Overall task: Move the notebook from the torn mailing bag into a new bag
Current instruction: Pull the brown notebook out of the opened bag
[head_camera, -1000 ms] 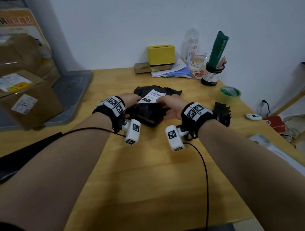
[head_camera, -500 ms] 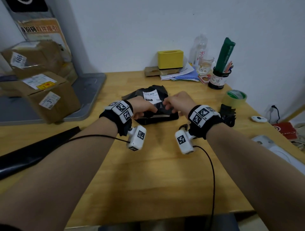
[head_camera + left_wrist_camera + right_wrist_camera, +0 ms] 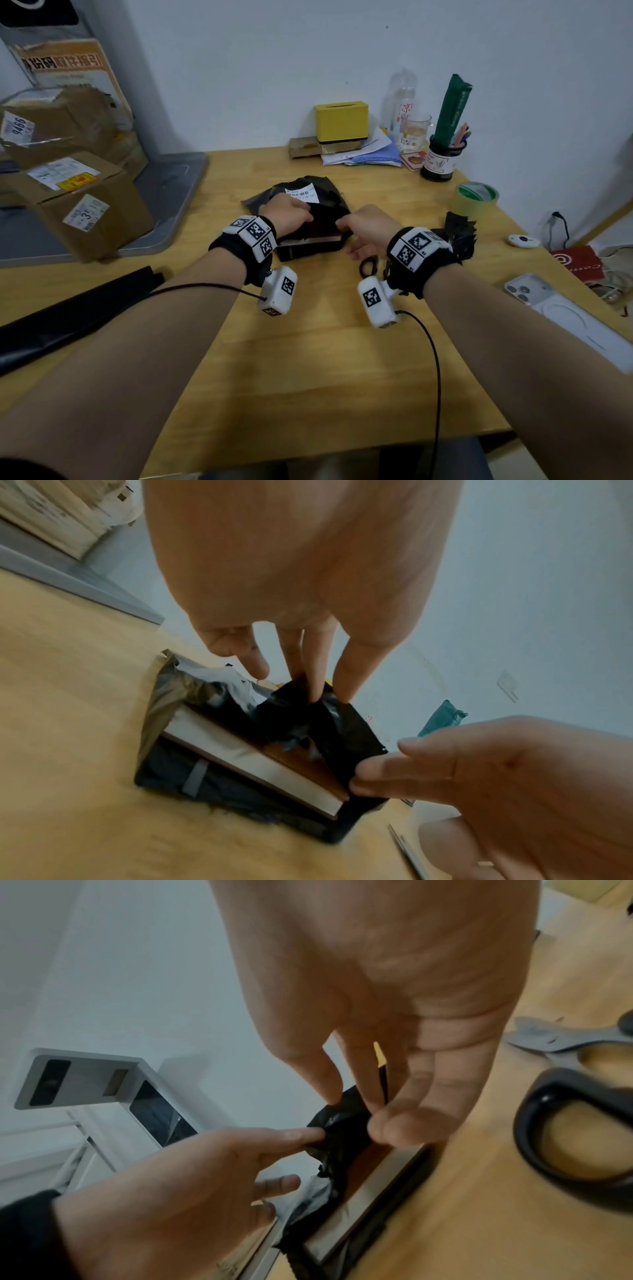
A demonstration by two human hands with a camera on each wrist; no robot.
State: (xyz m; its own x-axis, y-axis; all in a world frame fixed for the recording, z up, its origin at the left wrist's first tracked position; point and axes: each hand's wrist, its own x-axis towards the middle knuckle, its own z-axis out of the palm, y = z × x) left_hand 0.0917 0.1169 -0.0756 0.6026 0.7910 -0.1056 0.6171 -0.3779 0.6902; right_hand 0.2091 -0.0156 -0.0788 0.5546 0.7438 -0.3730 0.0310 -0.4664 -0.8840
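Wooden table [image 3: 318, 359]: wrist views reveal notebook [image 3: 253, 761] pages (head view hides them).

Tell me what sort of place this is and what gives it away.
Probably a parcel pick-up or mailing desk in a small office. Labelled cardboard boxes are stacked beside a wooden table, a roll of packing tape sits on it, and both hands work at a black mailing bag with a shipping label.
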